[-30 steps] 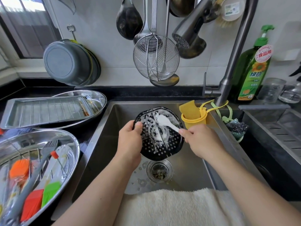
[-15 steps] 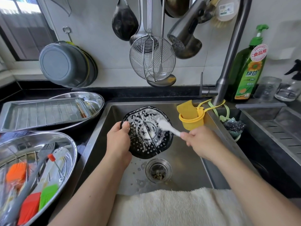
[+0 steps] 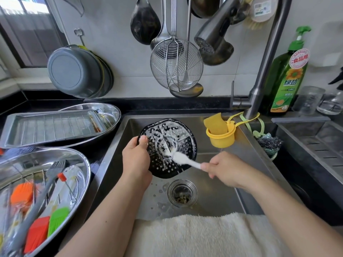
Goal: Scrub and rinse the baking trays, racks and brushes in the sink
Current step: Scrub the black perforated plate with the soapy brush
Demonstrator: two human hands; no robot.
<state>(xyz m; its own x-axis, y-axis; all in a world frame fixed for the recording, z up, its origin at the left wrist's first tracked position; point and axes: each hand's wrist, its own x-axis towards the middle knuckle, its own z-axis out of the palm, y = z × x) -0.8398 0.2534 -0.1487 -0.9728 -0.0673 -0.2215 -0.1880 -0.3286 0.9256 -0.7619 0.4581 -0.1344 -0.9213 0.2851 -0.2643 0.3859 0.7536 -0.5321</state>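
Head view, left to right. At the near left a steel oval dish [image 3: 81, 164] holds a wire rack [image 3: 27, 179], silicone brushes in orange [image 3: 22, 194], red [image 3: 37, 231] and green [image 3: 58, 220], and a fork [image 3: 55, 167]; they look unwashed to me, with brownish smears on the pieces lying among them. Farther back on the left, a rectangular baking tray [image 3: 53, 127] rests in a second oval dish [image 3: 111, 113], a streak of brown residue at its right end, so I judge it is still waiting too.

My left hand [image 3: 136, 156] grips the left edge of the black perforated plate [image 3: 183, 145], thumb curled over its rim, holding it tilted up against the far wall of the sink [image 3: 213, 193]. White suds cover most of its face. My right hand [image 3: 225, 168] is closed around the handle of a white scrub brush [image 3: 182, 158], whose head presses on the plate's lower middle.

No water runs from the tap [image 3: 213, 41], and the suds are not rinsed off. I judge the job is early: one piece mid-scrub, rinsing ahead, and everything on the left counter still to do.
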